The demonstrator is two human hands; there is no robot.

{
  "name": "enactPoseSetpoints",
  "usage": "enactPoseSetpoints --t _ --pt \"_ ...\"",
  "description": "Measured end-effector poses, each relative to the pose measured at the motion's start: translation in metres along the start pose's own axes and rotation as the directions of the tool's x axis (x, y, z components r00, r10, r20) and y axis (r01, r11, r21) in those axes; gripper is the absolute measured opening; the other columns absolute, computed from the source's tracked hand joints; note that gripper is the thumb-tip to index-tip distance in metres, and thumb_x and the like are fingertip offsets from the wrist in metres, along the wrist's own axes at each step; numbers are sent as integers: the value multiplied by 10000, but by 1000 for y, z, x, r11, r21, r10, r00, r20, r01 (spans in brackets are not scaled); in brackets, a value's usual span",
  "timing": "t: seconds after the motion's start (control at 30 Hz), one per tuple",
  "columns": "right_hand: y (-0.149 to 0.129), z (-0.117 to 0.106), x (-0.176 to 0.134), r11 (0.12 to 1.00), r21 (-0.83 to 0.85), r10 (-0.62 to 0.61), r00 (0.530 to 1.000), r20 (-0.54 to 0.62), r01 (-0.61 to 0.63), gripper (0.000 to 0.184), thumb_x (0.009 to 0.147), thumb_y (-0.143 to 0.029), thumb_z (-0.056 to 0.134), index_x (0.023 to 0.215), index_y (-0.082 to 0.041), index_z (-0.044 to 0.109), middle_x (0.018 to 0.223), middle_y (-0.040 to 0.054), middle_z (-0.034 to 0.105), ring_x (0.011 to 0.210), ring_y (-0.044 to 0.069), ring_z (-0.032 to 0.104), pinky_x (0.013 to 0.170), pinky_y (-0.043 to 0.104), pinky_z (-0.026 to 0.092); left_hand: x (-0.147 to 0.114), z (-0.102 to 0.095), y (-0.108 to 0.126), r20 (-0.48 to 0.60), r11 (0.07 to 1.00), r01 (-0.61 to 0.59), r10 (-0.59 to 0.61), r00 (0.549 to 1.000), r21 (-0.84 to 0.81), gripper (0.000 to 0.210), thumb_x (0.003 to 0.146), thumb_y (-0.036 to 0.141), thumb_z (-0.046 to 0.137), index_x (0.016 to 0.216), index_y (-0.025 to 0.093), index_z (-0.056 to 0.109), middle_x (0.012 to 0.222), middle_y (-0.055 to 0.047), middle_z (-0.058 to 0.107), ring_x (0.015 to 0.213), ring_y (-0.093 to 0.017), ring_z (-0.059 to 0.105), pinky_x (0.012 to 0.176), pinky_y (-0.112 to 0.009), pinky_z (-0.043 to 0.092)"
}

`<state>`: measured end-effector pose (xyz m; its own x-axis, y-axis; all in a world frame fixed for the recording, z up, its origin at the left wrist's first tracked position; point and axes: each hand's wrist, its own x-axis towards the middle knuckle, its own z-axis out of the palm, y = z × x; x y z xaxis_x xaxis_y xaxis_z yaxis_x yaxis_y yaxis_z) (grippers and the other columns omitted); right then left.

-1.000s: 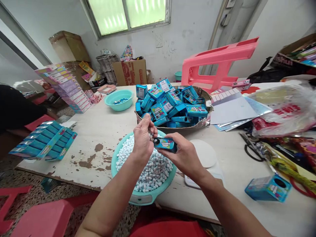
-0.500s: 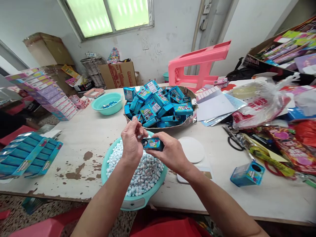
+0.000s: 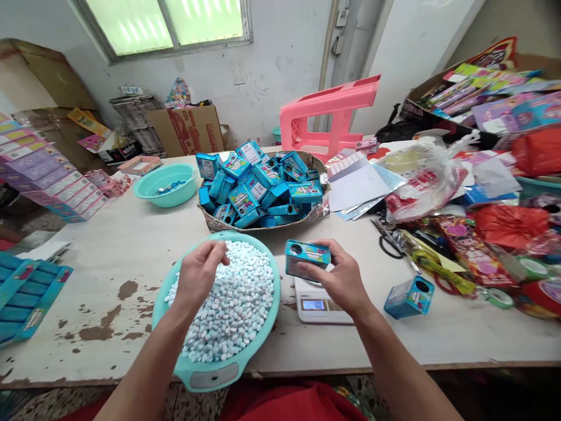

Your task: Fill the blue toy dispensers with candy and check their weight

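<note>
Working position at the tabletop

The tabletop, pale with worn brown patches, carries all containers described below except the pink stool, which shows beyond its far side. A cardboard tray sits centrally toward the far side, loaded with a heap of blue tins. Nearer the operator, a large turquoise basin contains a bed of small white and pale blue pieces. A small turquoise basin sits left of the tray. A white scale lies right of the large basin; its display reads 0.0.

Right grip: closed on one held tin, thumb on the near side. Left grip: above the large basin, fingers curled inward; degree of closure and contents cannot be told.

The held tin is raised between the large basin and the scale, its dark round opening toward the left end. A standing tin rests upright right of the scale.
</note>
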<state>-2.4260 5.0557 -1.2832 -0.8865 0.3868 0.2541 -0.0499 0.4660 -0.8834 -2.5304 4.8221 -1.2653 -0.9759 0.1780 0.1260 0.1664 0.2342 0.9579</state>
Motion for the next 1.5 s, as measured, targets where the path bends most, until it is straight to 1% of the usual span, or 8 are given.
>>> enactPoseSetpoints --t 0.23,0.5,0.63,0.8,0.97,1.17,1.4,1.5 --pt "86 -22 2 991 -76 103 986 -129 -113 470 660 -483 712 989 -176 578 952 68 642 869 223 592 788 352 465 -14 -12 -28 24 951 37 -47 999 307 258 789 481 563 848 250 660 1010 5 671 1037 -223 566 934 -296 384" --pt "95 -42 -11 993 -118 -21 970 -241 -8 540 735 -416 685 1187 -191 495 1199 105 547 1096 229 528 919 418 458 -22 -26 -25 -122 954 42 -6 992 297 267 788 497 571 870 262 668 947 8 679 1004 -234 597 969 -362 398" --pt "84 -73 -42 849 -515 -393 797 -460 121 450 760 -322 685 1160 -183 533 1159 115 553 1102 253 514 933 466 442 -26 -28 -29 -124 955 71 -37 992 288 245 780 506 585 866 291 666 951 7 676 1013 -230 596 971 -358 399" --pt "103 -104 -80 637 -764 -573 601 -557 -102 786 600 -372 809 1262 -128 463 1273 192 435 1218 350 381 1017 571 314 -22 -25 -26 -90 962 68 -46 995 263 254 758 522 608 835 287 671 908 -2 679 976 -229 601 914 -349 425" --pt "148 -106 -91 686 -693 -428 648 -630 -222 1072 528 -493 815 1365 -85 283 1311 229 353 1237 368 328 1012 594 296 -15 -20 -20 -47 961 6 7 999 276 256 758 518 610 826 280 675 865 -1 682 912 -220 609 863 -332 435" --pt "175 -104 -89 822 -486 -197 652 -732 -297 827 653 -457 726 1308 -98 371 1234 186 442 1150 311 429 940 491 415 -13 -14 -17 8 955 -18 16 1000 295 270 760 511 609 806 254 677 860 -3 683 877 -206 611 825 -300 439" --pt "141 -93 -89 703 -688 -441 649 -620 -180 953 601 -401 784 1365 -112 292 1317 240 358 1257 373 328 1001 594 321 -18 -8 -19 17 953 -28 25 1000 301 257 773 481 603 810 236 672 874 1 678 884 -193 613 830 -282 437" --pt "119 -61 -69 879 -476 -299 774 -558 -3 936 647 -396 756 1392 -176 234 1343 195 360 1240 317 392 952 514 418 -23 2 -17 -2 985 -39 40 999 168 241 784 447 603 856 224 661 902 -10 670 884 -184 615 829 -285 456"
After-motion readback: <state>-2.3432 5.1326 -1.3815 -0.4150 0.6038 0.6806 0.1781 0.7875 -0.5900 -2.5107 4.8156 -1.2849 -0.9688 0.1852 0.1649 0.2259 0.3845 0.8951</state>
